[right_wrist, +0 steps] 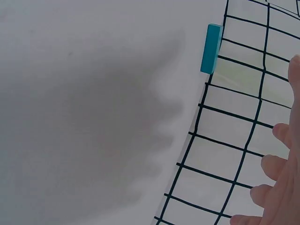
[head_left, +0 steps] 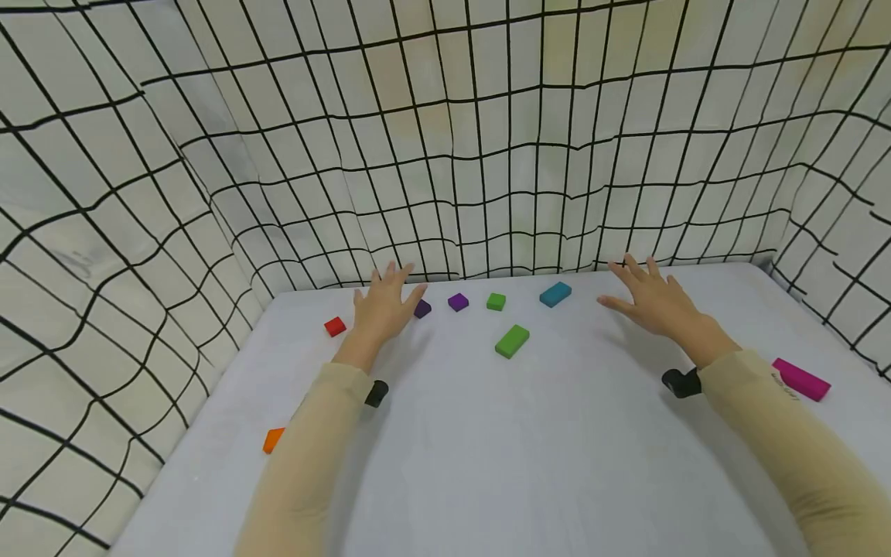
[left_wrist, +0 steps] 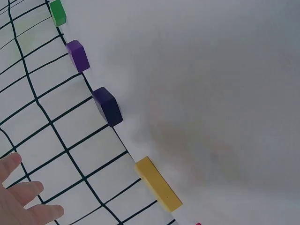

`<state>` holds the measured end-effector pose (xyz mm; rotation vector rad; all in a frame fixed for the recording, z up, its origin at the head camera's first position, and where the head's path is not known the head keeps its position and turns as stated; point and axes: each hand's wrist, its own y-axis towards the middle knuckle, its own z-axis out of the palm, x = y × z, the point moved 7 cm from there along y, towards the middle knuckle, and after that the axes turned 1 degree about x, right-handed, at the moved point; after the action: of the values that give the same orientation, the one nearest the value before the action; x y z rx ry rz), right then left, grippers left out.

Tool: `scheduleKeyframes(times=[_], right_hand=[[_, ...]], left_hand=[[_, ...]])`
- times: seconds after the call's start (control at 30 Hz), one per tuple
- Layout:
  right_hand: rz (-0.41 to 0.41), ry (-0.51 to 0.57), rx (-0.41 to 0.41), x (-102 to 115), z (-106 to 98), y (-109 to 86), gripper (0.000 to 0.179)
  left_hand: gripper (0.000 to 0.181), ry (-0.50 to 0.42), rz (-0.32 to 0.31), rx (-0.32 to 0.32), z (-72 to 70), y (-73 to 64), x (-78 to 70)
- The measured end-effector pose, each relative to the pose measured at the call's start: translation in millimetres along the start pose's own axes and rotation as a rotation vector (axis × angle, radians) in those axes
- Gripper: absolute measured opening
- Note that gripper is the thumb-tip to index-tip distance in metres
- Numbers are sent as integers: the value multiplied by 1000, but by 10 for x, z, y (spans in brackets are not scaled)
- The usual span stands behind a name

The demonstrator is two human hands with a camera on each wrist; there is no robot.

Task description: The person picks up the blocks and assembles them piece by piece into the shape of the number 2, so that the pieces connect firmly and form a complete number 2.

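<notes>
My left hand (head_left: 383, 303) hovers over the back left of the white table with its fingers spread, holding nothing. It partly covers a dark purple block (head_left: 422, 309); a yellow block (left_wrist: 158, 183), hidden in the head view, shows in the left wrist view. A red block (head_left: 335, 326) lies to its left. My right hand (head_left: 654, 300), fingers also spread, is raised above the back right of the table. Nearest to it is a blue block (head_left: 555, 294). Between the hands lie a purple block (head_left: 458, 302), a small green block (head_left: 496, 302) and a longer green block (head_left: 512, 341).
A magenta block (head_left: 802, 379) lies beyond the right forearm. An orange block (head_left: 274, 440) is partly covered by the left sleeve (head_left: 313, 449). White walls with a black grid net (head_left: 480, 155) enclose the back and sides of the white table (head_left: 501, 464).
</notes>
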<state>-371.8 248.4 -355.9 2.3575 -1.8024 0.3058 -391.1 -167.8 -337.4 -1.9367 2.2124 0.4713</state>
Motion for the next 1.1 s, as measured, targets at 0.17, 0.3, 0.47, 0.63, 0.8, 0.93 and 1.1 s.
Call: scheduleKeyframes(times=[0.17,0.3,0.47,0.63,0.8,0.93,1.1], right_hand=[[-43,-21,-12,87,-29,-71,89],[-66,-15,-19,121,-39,-112,88],[-91,-14,-25,148,-41,-173,88],[-117,-20,-27,165,-48,-265,86],[-119,25,-42,121,-71,-390,82],[-115,44,-41,38,-79,-508,82],[-101,64,-35,-129,-92,-685,82]], left_hand=[[66,-14,7,-3,-44,-61,68],[65,-8,16,1,-71,-94,106],[65,2,49,-4,-114,-142,106],[62,0,86,9,-134,-218,103],[60,3,116,28,-136,-315,113],[58,4,123,38,-141,-382,132],[58,-28,127,63,-122,-447,152]])
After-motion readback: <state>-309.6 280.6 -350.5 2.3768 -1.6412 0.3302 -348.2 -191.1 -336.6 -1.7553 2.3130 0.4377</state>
